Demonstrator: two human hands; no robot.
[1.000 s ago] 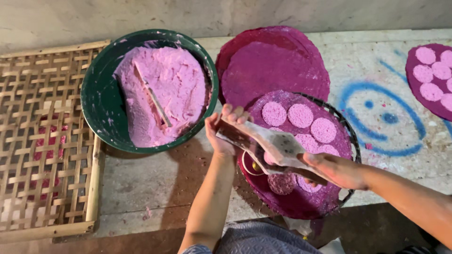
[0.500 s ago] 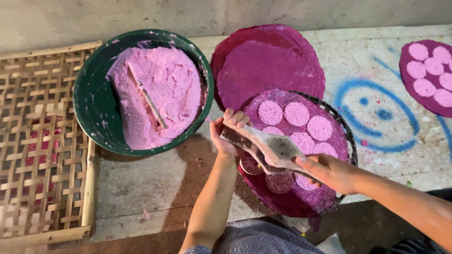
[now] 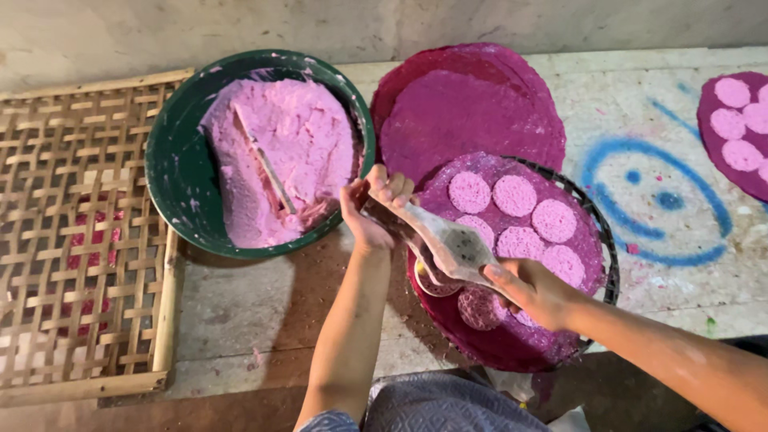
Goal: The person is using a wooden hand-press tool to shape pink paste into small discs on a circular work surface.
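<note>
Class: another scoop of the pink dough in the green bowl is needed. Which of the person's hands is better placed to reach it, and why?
Probably the left hand: it sits at the green bowl rim, next to the pink dough. The right hand is farther off, over the round tray, holding the flat scraper.

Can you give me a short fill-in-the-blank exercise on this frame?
1. The green bowl holds a mound of ____ paste.
2. Both hands, the left hand and the right hand, hold one flat ____.
3. The pink discs lie on a round ____ tray.
4. Left of the bowl lies a woven ____ rack.

Missing words: pink; scraper; wire; bamboo
</note>
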